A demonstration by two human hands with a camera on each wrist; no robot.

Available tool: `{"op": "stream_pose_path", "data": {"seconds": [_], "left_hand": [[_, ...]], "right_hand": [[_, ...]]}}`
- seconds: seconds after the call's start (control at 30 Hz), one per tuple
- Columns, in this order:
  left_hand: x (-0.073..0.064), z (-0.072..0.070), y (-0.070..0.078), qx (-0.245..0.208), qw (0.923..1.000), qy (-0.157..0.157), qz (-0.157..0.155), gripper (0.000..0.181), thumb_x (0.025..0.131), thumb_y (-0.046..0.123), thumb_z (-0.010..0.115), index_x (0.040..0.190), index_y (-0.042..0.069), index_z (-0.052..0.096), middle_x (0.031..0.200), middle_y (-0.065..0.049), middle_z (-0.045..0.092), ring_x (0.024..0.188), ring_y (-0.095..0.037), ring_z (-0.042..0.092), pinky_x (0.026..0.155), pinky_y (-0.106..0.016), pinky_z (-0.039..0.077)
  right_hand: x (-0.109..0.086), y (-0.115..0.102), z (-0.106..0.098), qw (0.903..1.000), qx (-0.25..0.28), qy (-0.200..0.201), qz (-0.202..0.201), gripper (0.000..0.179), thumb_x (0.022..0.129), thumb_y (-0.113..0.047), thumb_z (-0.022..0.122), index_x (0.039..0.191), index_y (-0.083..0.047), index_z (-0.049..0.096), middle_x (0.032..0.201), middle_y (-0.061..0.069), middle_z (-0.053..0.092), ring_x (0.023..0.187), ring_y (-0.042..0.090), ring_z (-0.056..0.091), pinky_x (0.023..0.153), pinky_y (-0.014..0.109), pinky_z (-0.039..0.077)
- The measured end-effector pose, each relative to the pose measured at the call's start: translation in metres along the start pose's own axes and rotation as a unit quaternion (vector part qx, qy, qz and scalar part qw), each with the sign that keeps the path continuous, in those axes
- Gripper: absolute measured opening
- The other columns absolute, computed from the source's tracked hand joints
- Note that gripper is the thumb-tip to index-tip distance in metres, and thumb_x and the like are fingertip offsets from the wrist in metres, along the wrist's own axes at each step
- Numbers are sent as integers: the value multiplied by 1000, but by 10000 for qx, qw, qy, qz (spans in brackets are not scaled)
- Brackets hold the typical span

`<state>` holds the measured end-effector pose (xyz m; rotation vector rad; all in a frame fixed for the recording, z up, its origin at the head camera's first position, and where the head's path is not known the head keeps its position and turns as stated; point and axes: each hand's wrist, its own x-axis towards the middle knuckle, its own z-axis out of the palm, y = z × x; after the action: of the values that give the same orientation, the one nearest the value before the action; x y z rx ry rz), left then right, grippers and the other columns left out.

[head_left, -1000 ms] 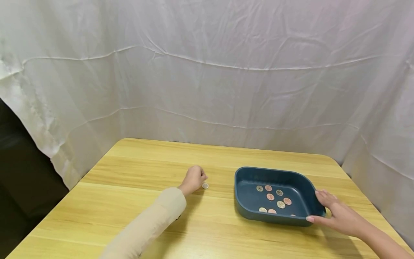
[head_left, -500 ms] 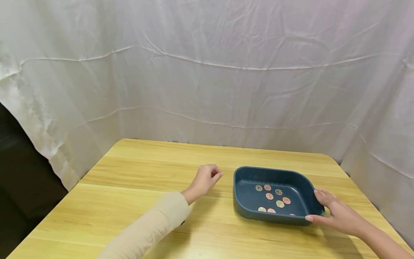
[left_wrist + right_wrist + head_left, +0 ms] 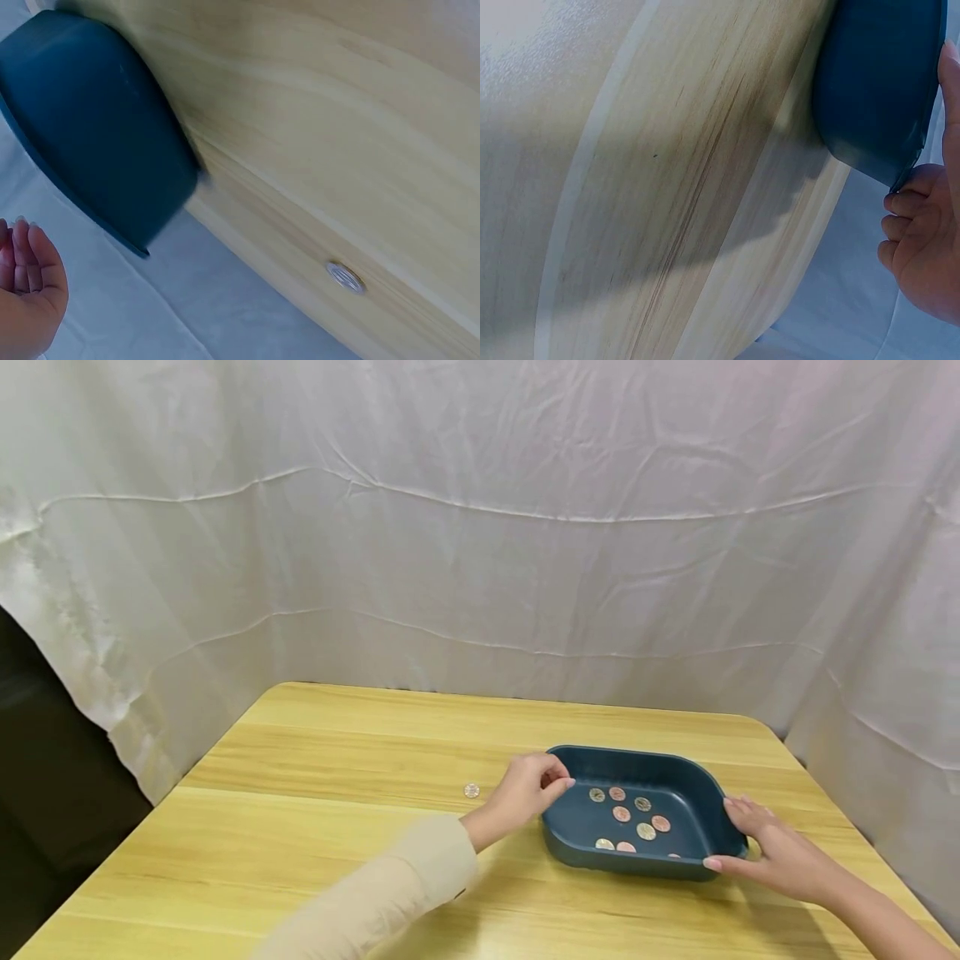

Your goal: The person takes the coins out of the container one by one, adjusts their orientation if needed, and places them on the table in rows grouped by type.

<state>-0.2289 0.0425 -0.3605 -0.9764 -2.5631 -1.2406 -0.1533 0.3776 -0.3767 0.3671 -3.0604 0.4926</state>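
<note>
A dark blue tray (image 3: pixel 626 863) with rounded corners stands on the wooden table, several copper and brass-coloured coins lying flat on its floor, among them a brass-coloured coin (image 3: pixel 646 832). My right hand (image 3: pixel 780 852) grips its right end, thumb at the near corner; the right wrist view shows curled fingers (image 3: pixel 907 204) at the rim. At the left rim is my left hand (image 3: pixel 525 793), thumb and fingertips drawn together, the tips over the tray's inside. Whether they pinch a coin is too small to see. One silvery coin (image 3: pixel 471 790) lies on the table, left of that hand.
The light wood table (image 3: pixel 300 827) has rounded far corners. A pale hanging cloth (image 3: pixel 450 568) surrounds its back and sides. Something dark (image 3: pixel 52 777) shows beyond the cloth at the left.
My left hand has moved right, from beside the silvery coin to over the tray's left rim. That coin stays on the table. My right hand keeps its grip on the tray.
</note>
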Motion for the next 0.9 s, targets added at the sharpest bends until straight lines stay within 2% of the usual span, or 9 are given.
{"op": "stream_pose_path", "data": {"seconds": [0.3,0.5,0.63,0.8,0.9], "left_hand": [[8,31,9,312,9979,-476,311,9,88,16,63,86,8,68,78,1,62,65,1,46,58,-7,39],[17,50,12,409,9920,-1184,171,8,85,15,66,87,7,69,80,1,67,66,3,52,60,-6,42],[24,59,13,918,9792,-1808,-52,11,80,17,71,88,9,70,79,4,67,66,2,54,62,-7,43],[31,70,14,1771,9534,-2432,-231,10,77,21,75,82,15,69,76,8,65,66,1,53,62,-9,42],[33,74,14,2026,9413,-2688,-255,7,78,20,75,81,16,69,75,9,65,67,0,53,62,-10,42]], "right_hand": [[-1,1,0,10000,-37,-3,50,89,76,-42,72,132,17,37,135,40,33,121,59,30,89,71,30],[-1,1,1,10000,-36,24,48,89,75,-43,73,132,17,38,135,40,34,121,59,31,89,70,30],[-1,1,1,10000,-11,46,35,89,75,-43,73,131,17,38,135,40,35,121,59,32,89,70,30],[-1,0,1,9999,88,31,44,89,75,-42,73,132,16,37,136,39,34,122,59,30,90,70,29],[0,-1,0,10000,66,13,58,90,75,-43,72,133,16,37,136,39,34,122,59,30,90,70,29]]}}
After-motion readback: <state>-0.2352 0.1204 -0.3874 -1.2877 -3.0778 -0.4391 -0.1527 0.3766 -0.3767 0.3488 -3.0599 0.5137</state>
